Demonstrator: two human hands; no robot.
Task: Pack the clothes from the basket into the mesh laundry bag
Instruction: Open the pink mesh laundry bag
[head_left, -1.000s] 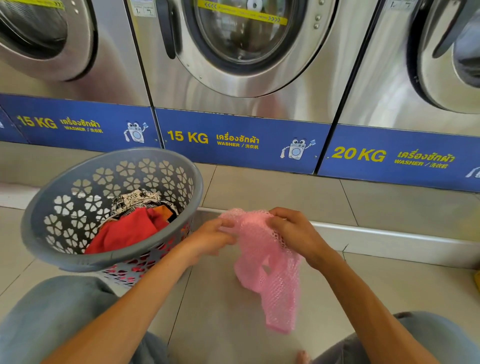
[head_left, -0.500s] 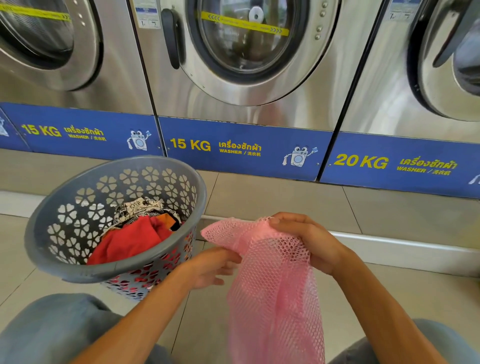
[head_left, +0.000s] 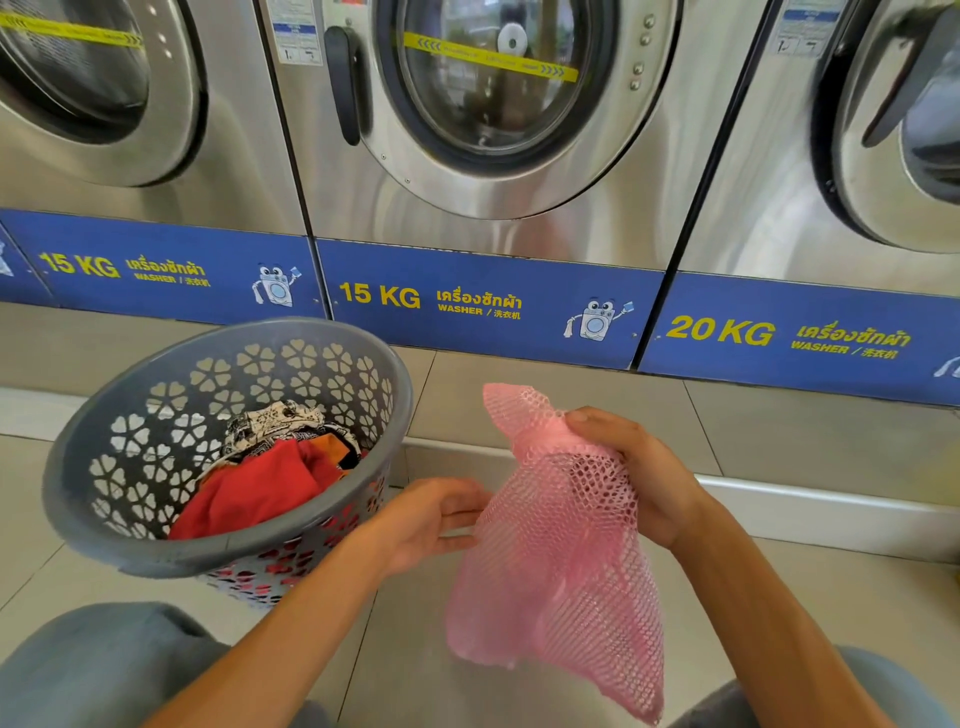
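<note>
A pink mesh laundry bag (head_left: 561, 561) hangs in front of me, limp and with nothing visible inside. My right hand (head_left: 639, 467) grips its upper part from the right. My left hand (head_left: 436, 519) is at the bag's left edge, fingers spread and touching the mesh; whether it grips the bag is unclear. To the left on the floor stands a grey plastic basket (head_left: 104, 447) with flower-shaped holes. It holds a red garment (head_left: 260, 493), a black-and-white patterned garment (head_left: 270, 421) and a bit of orange cloth (head_left: 337, 447).
Three steel front-loading washers stand close ahead, the middle washer (head_left: 498, 104) with its door shut, above blue panels marked 15 KG and 20 KG. A low tiled step (head_left: 779, 499) runs along their base. My knees in grey trousers (head_left: 104, 670) frame the bottom corners.
The bunched bag has opened out and now hangs long. My left hand has let go of the top and dropped to the bag's left side. The view has tilted up slightly.
</note>
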